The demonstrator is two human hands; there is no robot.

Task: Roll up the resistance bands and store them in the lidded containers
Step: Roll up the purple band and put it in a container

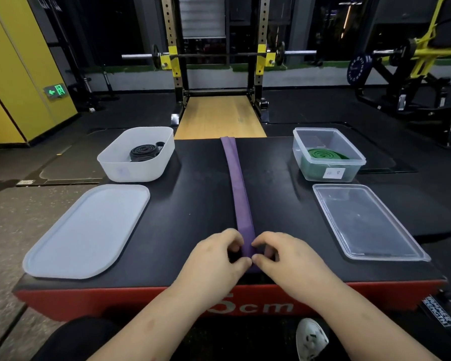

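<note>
Purple resistance band (236, 183), laid flat and doubled, runs straight down the middle of the black-topped box (193, 204) from its far edge to its near edge, where I hold it. My left hand (214, 259) and right hand (287, 256) each pinch the near end between thumb and curled fingers, one from either side, thumb tips almost meeting over the strip. Whether a first fold is already tucked under my fingers I cannot tell. As I judge it, this is the start of the roll, and the first turn decides the rest. It should be small and tight, both layers square edge to edge, with equal pressure from each hand so the coil does not cone. I would then walk it away from me along the strip, thumbs pressing on the core and the free length kept straight ahead. To the far left, a white tub (130, 171) holds a coiled black band (143, 152), and its white lid (89, 230) lies flat near left. To the far right, a clear tub (297, 149) holds a coiled green band (323, 153), and its clear lid (367, 222) lies near right. Both tubs are open, and which one takes the purple coil is not evident. A coil as flat as those two should drop in easily.
</note>
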